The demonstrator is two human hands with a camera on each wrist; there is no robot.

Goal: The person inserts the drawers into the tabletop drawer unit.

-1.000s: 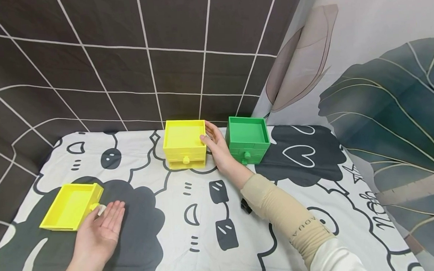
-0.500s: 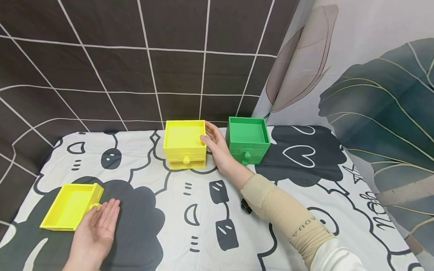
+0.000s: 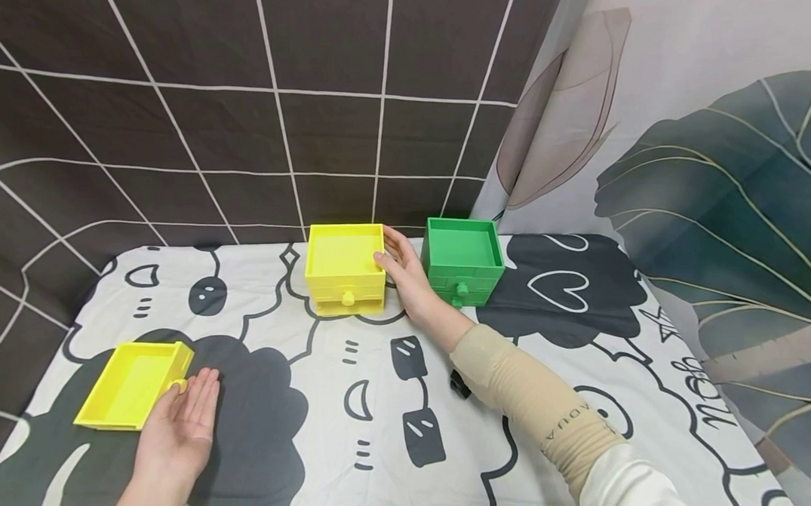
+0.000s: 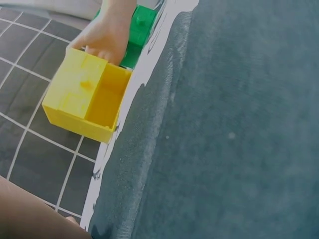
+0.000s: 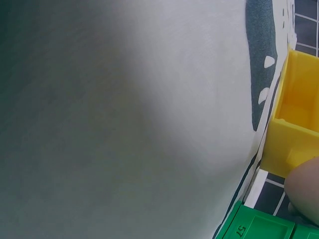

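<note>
A small yellow drawer cabinet (image 3: pixel 344 256) stands at the back middle, with an open slot below its knobbed front. My right hand (image 3: pixel 413 279) holds its right wall, thumb over the top rim and fingers along the outer side. At the left a pulled-out yellow drawer (image 3: pixel 133 386) lies on the cloth, its round knob facing right. Palm up, my left hand (image 3: pixel 179 436) is beside that knob, fingers straight and thumb close to it; whether they touch is unclear. The left wrist view shows the cabinet (image 4: pixel 82 94) with its empty slot; only a hand's edge shows in the right wrist view.
A green drawer cabinet (image 3: pixel 463 262) stands just right of my right hand. Behind rises a dark grid-patterned cloth (image 3: pixel 332 135). A small black object (image 3: pixel 459 385) lies partly under the right forearm. A leaf-print curtain (image 3: pixel 729 193) hangs at the right.
My left hand has shifted slightly left and up, nearer the loose drawer's knob. The right hand, both cabinets and the drawer have stayed in place.
</note>
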